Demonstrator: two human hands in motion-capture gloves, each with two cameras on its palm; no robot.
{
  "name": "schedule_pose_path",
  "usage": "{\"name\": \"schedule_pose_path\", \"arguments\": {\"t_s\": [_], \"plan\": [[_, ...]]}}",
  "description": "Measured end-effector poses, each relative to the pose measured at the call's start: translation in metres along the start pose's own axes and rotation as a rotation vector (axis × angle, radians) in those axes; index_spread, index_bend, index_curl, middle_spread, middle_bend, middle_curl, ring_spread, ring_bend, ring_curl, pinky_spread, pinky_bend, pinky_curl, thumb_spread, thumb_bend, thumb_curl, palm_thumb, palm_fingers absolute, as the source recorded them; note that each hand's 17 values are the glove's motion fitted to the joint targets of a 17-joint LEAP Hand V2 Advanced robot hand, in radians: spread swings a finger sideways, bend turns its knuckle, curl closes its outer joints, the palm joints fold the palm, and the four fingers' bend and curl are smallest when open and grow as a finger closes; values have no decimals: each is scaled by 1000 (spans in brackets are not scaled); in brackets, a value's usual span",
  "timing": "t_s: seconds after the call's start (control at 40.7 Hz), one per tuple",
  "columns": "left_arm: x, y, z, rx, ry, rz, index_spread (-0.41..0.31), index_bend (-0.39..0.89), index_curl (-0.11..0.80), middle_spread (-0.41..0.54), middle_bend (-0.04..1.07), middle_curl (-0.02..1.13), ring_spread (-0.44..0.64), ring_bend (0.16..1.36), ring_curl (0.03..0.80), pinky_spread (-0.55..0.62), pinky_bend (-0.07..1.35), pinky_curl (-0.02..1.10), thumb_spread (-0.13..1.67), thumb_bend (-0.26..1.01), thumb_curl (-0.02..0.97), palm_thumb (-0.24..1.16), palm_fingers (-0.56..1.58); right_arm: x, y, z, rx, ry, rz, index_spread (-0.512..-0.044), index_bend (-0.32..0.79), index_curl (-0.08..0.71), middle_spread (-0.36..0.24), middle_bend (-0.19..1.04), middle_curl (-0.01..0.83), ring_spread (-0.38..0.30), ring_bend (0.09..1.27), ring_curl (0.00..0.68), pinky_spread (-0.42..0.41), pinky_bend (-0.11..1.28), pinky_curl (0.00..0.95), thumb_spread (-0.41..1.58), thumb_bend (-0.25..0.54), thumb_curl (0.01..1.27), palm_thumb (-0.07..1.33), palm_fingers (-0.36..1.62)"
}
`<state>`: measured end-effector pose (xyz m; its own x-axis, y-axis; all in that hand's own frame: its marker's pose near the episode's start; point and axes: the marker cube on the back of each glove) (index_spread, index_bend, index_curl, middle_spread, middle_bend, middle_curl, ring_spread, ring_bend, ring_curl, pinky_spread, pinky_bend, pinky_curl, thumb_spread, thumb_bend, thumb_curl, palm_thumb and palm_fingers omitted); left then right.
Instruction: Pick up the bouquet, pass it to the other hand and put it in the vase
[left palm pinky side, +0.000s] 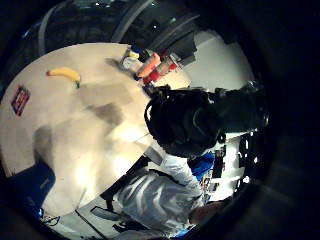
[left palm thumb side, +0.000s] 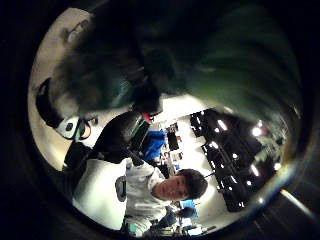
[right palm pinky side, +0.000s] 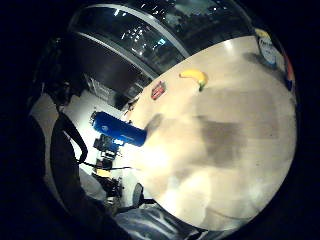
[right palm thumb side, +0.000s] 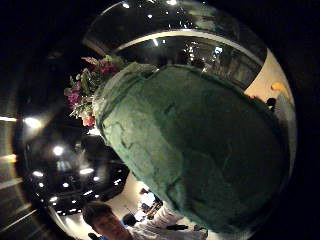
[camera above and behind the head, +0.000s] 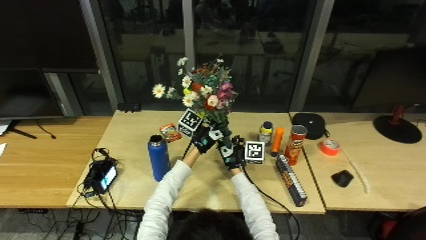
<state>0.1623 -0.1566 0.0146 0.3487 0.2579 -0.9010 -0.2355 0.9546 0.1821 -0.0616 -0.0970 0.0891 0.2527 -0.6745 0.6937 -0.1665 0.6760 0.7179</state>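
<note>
Both hands meet at the centre of the outside view, raised above the bench (camera above and behind the head: 200, 190), with the bouquet (camera above and behind the head: 205, 95) standing upright between them. Your left hand (camera above and behind the head: 204, 141) and right hand (camera above and behind the head: 233, 152) seem to wrap the green stem wrap (right palm thumb side: 195, 150) together, one just above the other, so I judge you are mid hand-over. That wrap fills the right thumb-side palm view, so it sits close in that palm. Get your right fingers fully curled round the stems before the left lets go, and keep the bunch upright so the heavy blooms don't tip it.

No plain vase shows; the blue bottle (camera above and behind the head: 158, 157), left of centre on the bench, looks the likeliest target, and its narrow mouth will need a straight downward entry. Watch the cans (camera above and behind the head: 295, 142) to the right.
</note>
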Motion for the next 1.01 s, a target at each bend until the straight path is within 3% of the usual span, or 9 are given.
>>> {"name": "schedule_pose_path", "arguments": {"t_s": [0.074,0.246,0.27,0.295,0.32,0.418,0.59,0.811,1.008], "plan": [[-11,-8,-4,61,-56,104,77,225,289,275,309,349,405,552,251,413,258,297,917,-33,354,423,267,0,-4,6,7,7,-149,-212,561,639,-153,927,680,-176,1101,612,-190,829,593,688,-21,676,995,1347],[-53,-40,-24,385,-277,537,-105,270,347,-68,516,401,-80,509,255,-92,399,323,683,109,485,797,1277,7,4,22,-16,101,-66,-215,564,649,-153,929,679,-173,1106,610,-190,828,596,674,-26,698,979,1345],[-51,-39,-23,414,-235,527,-126,263,355,-88,515,417,-123,584,298,-139,458,357,638,101,498,806,1387,8,5,25,-30,110,-53,-215,560,649,-153,931,679,-175,1107,610,-190,829,597,676,-28,700,972,1343],[-44,-34,-20,430,-155,476,-114,228,352,-112,478,415,-95,512,275,-117,381,341,769,37,458,707,1071,9,7,27,-51,108,-51,-215,562,651,-153,930,679,-176,1107,610,-190,829,597,666,-23,705,978,1344],[-36,-27,-15,434,-49,396,-149,260,373,-128,537,455,-170,607,330,-194,474,387,603,82,511,814,1414,10,8,31,-80,94,-57,-215,556,651,-153,932,680,-175,1108,610,-189,826,596,674,-30,706,964,1341],[-23,-13,-8,420,207,185,-212,322,416,-192,584,493,-244,707,382,-266,578,434,505,64,552,847,1504,10,17,41,-238,43,-82,-215,482,629,-149,865,643,-177,1042,575,-216,763,558,675,-35,702,951,1263],[-9,-7,-21,426,281,155,-267,408,477,-250,656,532,-323,770,433,-323,617,466,355,20,610,880,1439,43,21,25,-339,294,-71,-254,213,571,-151,603,553,-161,817,512,-161,665,513,711,-35,682,887,717],[26,4,-65,455,271,221,-299,469,527,-281,707,558,-356,800,463,-348,640,478,248,-20,662,898,1405,48,28,9,-390,123,-7,-309,80,426,-129,417,459,-155,648,410,6,534,420,885,-63,600,727,513],[48,14,-149,615,-40,385,-309,488,556,-290,725,567,-365,812,477,-355,654,482,196,-24,695,907,1386,9,33,-7,-422,-122,-27,-360,63,336,-101,261,400,-95,568,375,132,590,415,962,-58,528,610,249]]}}
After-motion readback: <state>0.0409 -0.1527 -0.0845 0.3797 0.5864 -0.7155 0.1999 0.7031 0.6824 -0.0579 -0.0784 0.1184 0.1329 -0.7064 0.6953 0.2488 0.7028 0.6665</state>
